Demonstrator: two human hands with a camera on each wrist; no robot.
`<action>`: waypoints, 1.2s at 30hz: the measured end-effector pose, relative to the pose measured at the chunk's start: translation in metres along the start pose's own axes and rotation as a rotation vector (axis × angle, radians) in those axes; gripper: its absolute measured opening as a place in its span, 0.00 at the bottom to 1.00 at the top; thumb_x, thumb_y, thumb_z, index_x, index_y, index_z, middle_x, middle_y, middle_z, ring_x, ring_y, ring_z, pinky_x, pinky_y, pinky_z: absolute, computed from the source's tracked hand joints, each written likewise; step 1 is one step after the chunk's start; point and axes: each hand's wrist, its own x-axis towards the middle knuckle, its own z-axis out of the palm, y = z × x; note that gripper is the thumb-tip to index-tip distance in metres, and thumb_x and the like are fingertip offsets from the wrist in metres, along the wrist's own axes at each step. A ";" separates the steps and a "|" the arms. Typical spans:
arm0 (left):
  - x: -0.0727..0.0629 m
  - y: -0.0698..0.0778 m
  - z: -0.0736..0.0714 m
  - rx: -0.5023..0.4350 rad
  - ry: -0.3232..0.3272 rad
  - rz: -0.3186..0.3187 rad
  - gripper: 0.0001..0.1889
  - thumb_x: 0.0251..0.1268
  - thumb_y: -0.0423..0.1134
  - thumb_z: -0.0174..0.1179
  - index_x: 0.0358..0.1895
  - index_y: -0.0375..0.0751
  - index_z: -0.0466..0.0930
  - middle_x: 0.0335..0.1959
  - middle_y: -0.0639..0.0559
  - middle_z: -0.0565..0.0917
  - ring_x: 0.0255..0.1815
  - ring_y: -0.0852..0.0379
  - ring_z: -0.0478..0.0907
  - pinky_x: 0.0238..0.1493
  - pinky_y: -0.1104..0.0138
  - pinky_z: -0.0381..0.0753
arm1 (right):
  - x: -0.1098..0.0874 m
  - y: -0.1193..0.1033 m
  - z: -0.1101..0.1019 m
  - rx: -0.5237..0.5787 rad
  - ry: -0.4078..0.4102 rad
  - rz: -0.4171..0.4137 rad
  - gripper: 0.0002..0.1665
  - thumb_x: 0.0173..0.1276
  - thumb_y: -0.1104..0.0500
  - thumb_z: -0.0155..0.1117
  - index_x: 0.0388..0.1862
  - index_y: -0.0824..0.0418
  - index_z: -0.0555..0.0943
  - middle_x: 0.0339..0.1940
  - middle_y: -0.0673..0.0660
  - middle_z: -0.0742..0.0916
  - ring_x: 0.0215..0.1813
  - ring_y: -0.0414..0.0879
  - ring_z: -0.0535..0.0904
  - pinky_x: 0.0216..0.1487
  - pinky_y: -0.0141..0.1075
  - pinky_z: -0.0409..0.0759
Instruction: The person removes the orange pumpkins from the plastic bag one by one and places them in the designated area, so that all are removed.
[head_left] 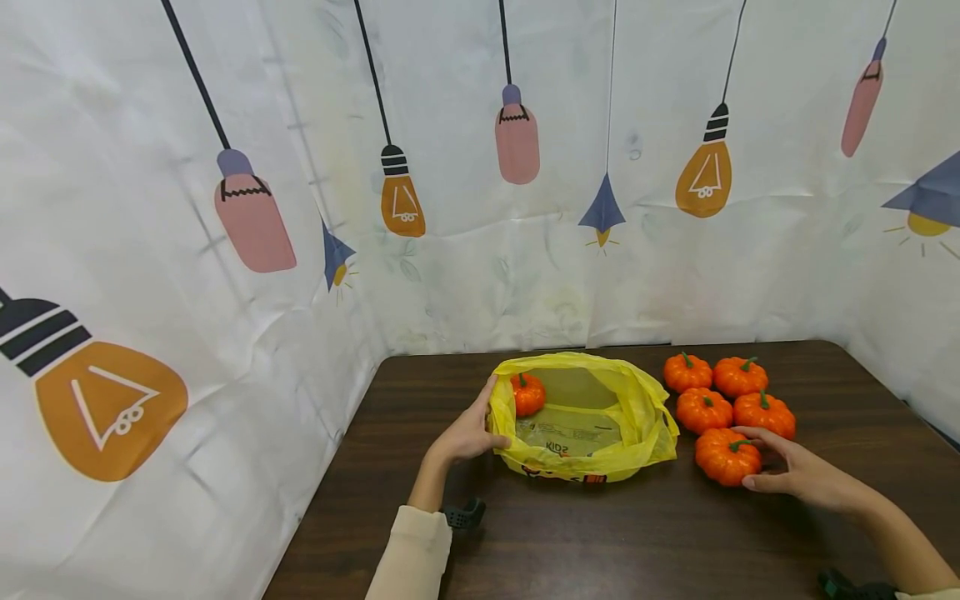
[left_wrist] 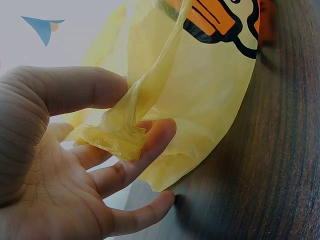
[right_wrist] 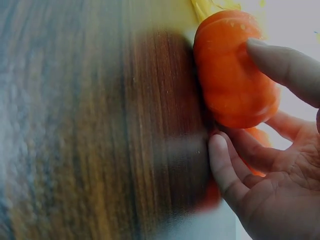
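A yellow plastic bag (head_left: 647, 417) lies on its base with its mouth spread wide, and one small orange pumpkin (head_left: 529, 395) sits inside at its left. My left hand (head_left: 467, 432) holds the bag's left rim; in the left wrist view the thumb and fingers are around the bunched yellow plastic (left_wrist: 120, 137). To the right of the bag, my right hand (head_left: 806, 477) grips the nearest pumpkin (head_left: 724, 460), thumb on the near side and fingers round the far side. That orange pumpkin (right_wrist: 232, 75) appears to rest on or just above the table in the right wrist view.
Several more orange pumpkins (head_left: 703, 410) with green stems are grouped behind the gripped one, near the back right of the dark wooden table (head_left: 600, 533). White curtains (head_left: 480, 275) printed with hanging lamps stand around the table's back and left side.
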 end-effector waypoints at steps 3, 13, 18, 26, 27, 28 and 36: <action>0.000 0.000 0.000 0.000 0.004 -0.001 0.61 0.60 0.29 0.71 0.85 0.53 0.32 0.86 0.42 0.39 0.78 0.39 0.62 0.71 0.46 0.71 | 0.000 0.001 0.000 0.005 0.001 -0.007 0.44 0.76 0.57 0.63 0.80 0.71 0.53 0.74 0.80 0.64 0.52 0.20 0.71 0.46 0.29 0.78; 0.001 -0.003 0.000 -0.004 -0.006 0.005 0.62 0.60 0.29 0.72 0.85 0.53 0.31 0.86 0.40 0.40 0.70 0.41 0.70 0.63 0.49 0.77 | -0.001 0.001 0.001 0.004 0.037 -0.021 0.43 0.75 0.56 0.65 0.79 0.69 0.57 0.71 0.60 0.70 0.53 0.22 0.72 0.46 0.29 0.77; 0.000 -0.004 0.000 -0.001 -0.011 0.014 0.62 0.60 0.29 0.71 0.85 0.53 0.30 0.86 0.39 0.40 0.70 0.40 0.70 0.61 0.50 0.79 | -0.002 -0.001 0.002 -0.050 0.069 -0.020 0.43 0.73 0.55 0.67 0.79 0.67 0.59 0.70 0.69 0.72 0.53 0.17 0.67 0.45 0.29 0.75; 0.002 -0.006 -0.001 0.025 -0.015 0.012 0.62 0.61 0.30 0.71 0.85 0.54 0.29 0.86 0.46 0.35 0.83 0.40 0.53 0.73 0.46 0.69 | -0.004 -0.036 -0.008 -0.116 0.162 -0.071 0.41 0.75 0.57 0.65 0.77 0.70 0.59 0.71 0.76 0.70 0.57 0.41 0.78 0.44 0.30 0.81; 0.002 -0.005 -0.001 0.027 -0.014 0.011 0.62 0.61 0.30 0.71 0.85 0.54 0.29 0.86 0.46 0.34 0.83 0.40 0.51 0.73 0.46 0.68 | -0.004 -0.045 -0.009 -0.132 0.182 -0.073 0.41 0.75 0.56 0.66 0.77 0.68 0.59 0.71 0.75 0.70 0.58 0.45 0.78 0.43 0.30 0.81; 0.001 -0.005 -0.001 0.030 -0.011 0.009 0.62 0.61 0.30 0.71 0.85 0.54 0.29 0.86 0.46 0.34 0.83 0.40 0.51 0.74 0.46 0.67 | -0.002 -0.054 -0.010 -0.148 0.201 -0.081 0.40 0.74 0.55 0.66 0.77 0.66 0.60 0.72 0.73 0.69 0.59 0.45 0.78 0.43 0.30 0.81; 0.000 -0.003 0.000 0.019 -0.006 0.012 0.61 0.61 0.31 0.71 0.85 0.54 0.31 0.86 0.43 0.38 0.82 0.38 0.55 0.73 0.45 0.68 | 0.029 -0.117 0.019 -0.083 0.229 -0.270 0.30 0.75 0.56 0.65 0.72 0.60 0.71 0.64 0.64 0.80 0.55 0.35 0.79 0.47 0.34 0.83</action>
